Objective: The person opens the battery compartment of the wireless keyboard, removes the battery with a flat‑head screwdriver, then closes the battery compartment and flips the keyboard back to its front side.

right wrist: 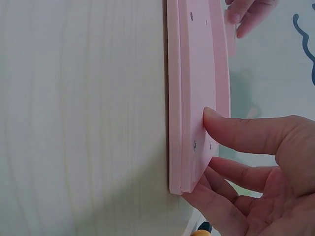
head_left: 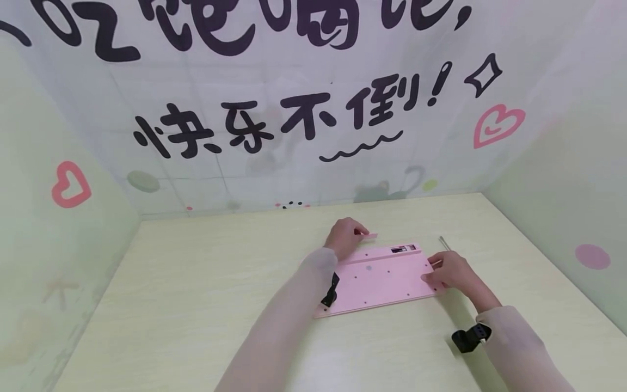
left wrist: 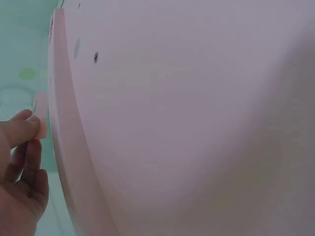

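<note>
A pink keyboard [head_left: 387, 286] lies underside up on the table, small dark screws dotted over its back. Along its far edge runs a raised ridge, where a battery compartment [head_left: 404, 249] stands uncovered with dark and white parts showing inside. My left hand [head_left: 344, 238] pinches a small pink battery cover [left wrist: 41, 120] between thumb and fingers, just beyond that ridge. At the right end, my right hand [head_left: 455, 270] grips the keyboard, thumb [right wrist: 241, 132] on the back and fingers under the edge. The keys face down, hidden.
A screwdriver [head_left: 443, 243] lies behind my right hand; its orange and black end [right wrist: 202, 230] shows at the bottom of the right wrist view. The pale wooden table [head_left: 196, 272] meets a printed cloth wall [head_left: 274, 179] at the back and on both sides.
</note>
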`<state>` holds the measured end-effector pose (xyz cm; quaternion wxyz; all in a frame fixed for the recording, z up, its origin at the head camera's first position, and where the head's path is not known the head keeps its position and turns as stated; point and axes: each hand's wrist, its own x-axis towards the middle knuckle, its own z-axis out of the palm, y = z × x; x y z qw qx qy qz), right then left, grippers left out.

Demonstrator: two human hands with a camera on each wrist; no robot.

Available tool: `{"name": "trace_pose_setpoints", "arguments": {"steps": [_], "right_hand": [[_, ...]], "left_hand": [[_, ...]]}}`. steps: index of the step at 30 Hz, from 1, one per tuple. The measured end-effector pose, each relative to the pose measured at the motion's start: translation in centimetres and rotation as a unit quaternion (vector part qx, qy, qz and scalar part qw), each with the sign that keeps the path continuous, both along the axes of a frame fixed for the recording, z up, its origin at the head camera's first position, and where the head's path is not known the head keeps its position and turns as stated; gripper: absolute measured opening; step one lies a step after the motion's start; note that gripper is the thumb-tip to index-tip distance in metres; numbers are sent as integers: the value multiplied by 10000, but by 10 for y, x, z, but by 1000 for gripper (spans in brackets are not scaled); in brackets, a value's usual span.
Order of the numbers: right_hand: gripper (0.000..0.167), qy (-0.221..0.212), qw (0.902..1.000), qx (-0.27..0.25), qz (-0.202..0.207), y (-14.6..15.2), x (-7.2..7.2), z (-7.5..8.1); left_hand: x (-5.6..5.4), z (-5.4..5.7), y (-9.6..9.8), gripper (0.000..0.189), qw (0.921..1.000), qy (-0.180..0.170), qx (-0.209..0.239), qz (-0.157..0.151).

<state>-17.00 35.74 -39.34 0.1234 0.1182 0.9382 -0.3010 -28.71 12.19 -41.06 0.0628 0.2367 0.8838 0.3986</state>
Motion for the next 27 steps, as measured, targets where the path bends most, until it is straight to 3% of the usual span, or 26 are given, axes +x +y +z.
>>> {"name": "trace_pose_setpoints", "arguments": {"steps": [6, 16, 27], "right_hand": [[57, 5, 10000, 37, 25, 2, 0, -1], [58, 51, 9999, 63, 95, 2, -1, -2], [59, 1, 10000, 10, 54, 1, -1, 0]], "left_hand": [[-11, -10, -9, 15, 9998, -202, -83, -11], [-11, -16, -13, 17, 9996, -240, -173, -4], [-10, -20, -17, 15, 9984, -299, -369, 318]]}}
